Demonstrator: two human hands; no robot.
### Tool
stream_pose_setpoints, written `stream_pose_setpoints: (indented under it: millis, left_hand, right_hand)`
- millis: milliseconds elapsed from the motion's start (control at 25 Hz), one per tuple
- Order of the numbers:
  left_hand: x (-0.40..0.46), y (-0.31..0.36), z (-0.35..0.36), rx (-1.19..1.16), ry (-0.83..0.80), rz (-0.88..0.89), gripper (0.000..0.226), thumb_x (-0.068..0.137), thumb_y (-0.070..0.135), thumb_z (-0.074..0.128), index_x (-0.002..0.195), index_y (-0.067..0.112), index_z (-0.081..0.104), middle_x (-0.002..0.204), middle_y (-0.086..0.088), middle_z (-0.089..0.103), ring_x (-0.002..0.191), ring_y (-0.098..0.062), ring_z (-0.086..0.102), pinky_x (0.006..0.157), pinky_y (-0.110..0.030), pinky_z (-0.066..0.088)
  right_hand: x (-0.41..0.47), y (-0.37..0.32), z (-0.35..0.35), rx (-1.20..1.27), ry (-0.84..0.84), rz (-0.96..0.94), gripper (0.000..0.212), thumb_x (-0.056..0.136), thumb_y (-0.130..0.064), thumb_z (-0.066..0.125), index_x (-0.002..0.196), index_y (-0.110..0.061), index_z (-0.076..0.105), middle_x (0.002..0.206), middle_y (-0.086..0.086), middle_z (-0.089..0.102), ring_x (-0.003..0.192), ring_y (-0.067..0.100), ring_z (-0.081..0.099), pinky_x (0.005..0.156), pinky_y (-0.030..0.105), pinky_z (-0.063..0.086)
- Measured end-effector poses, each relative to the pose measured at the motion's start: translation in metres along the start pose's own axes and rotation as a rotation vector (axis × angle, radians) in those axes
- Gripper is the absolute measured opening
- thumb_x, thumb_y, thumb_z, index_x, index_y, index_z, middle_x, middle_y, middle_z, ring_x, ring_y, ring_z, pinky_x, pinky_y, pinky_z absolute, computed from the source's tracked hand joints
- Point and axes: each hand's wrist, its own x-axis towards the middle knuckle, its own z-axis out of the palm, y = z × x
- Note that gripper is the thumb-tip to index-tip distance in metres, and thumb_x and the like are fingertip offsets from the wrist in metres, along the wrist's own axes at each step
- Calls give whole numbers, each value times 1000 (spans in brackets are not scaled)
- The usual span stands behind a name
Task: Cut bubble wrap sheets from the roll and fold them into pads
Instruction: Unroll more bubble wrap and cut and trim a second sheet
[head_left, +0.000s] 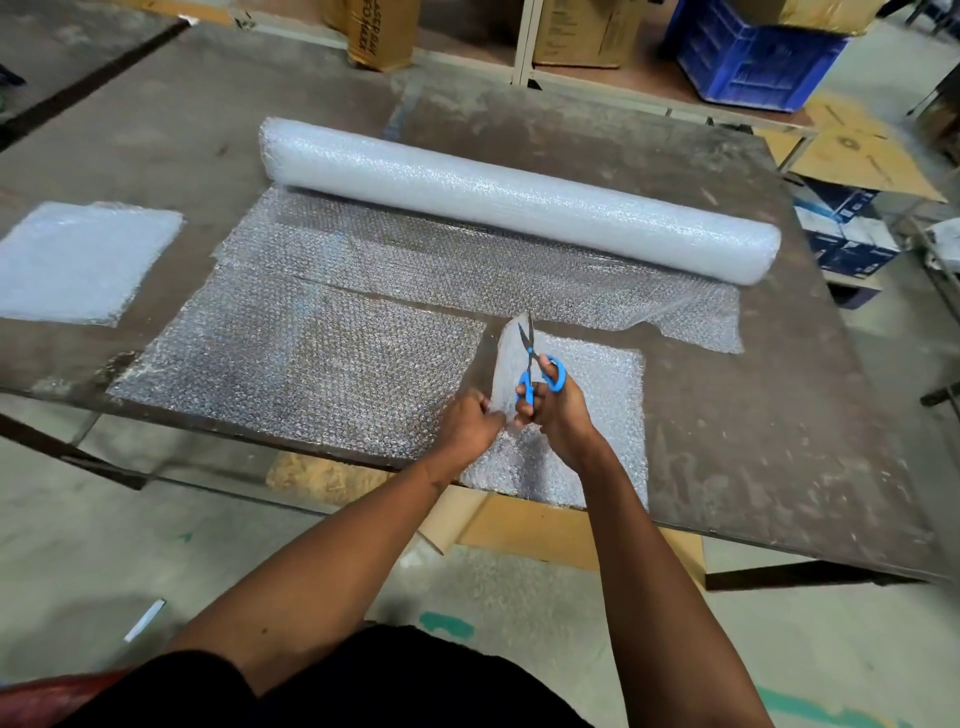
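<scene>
A long bubble wrap roll (519, 200) lies across the table, with its unrolled end (441, 262) spread toward me. A wide cut sheet (311, 358) lies flat in front of it. To its right a smaller piece (597, 415) hangs over the near table edge. My right hand (558, 410) holds blue-handled scissors (535, 371), blades pointing away along the gap between the two pieces. My left hand (470, 423) pinches the raised edge of the smaller piece beside the scissors. A folded pad (78, 260) rests at the table's left.
The worn brown table (779, 441) has bare surface to the right. Cardboard boxes (384, 31) and a blue crate (748, 57) stand behind it. Flat cardboard (857, 150) and printed boxes sit at far right. Cardboard (545, 525) lies under the near edge.
</scene>
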Motion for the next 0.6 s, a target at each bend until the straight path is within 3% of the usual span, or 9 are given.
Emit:
stream_pose_setpoints:
  millis: [80, 200, 360, 480, 600]
  left_hand:
    - [-4, 8, -5, -169, -22, -1, 16, 106, 23, 56, 116, 13, 50, 88, -1, 56, 70, -16, 50, 61, -32, 42]
    - [0, 15, -21, -262, -104, 38, 18, 108, 21, 46, 125, 16, 39, 104, -7, 56, 88, -20, 53, 80, -48, 54]
    - [8, 16, -58, -433, -220, 127, 46, 107, 4, 46, 142, 24, 23, 132, -17, 55, 106, -26, 64, 90, -40, 61]
    - [13, 10, -84, -549, -227, 162, 69, 105, -8, 46, 155, 29, 18, 125, -4, 55, 97, -15, 67, 75, -27, 62]
    - [22, -11, -116, -676, -184, 160, 72, 104, -8, 49, 156, 36, 26, 143, -9, 57, 109, -19, 69, 72, -28, 61]
  right_hand:
    - [-2, -1, -1, 19, -43, -1, 46, 107, -48, 50, 112, -3, 54, 77, 6, 62, 59, 20, 50, 58, 39, 52]
    - [-9, 0, 6, 34, -147, -17, 56, 106, -52, 49, 94, 1, 63, 68, 8, 55, 59, 20, 50, 61, 37, 51]
    - [-17, 3, 37, -87, -106, -186, 57, 98, -57, 49, 100, -2, 62, 66, 5, 60, 59, 19, 57, 59, 27, 52]
    - [-21, 3, 72, -179, -16, -250, 55, 100, -59, 47, 98, -7, 66, 68, 8, 63, 61, 20, 59, 59, 21, 50]
    - [-12, 5, 120, -241, 28, -307, 54, 104, -57, 49, 99, -7, 67, 70, 11, 62, 64, 21, 58, 62, 24, 50]
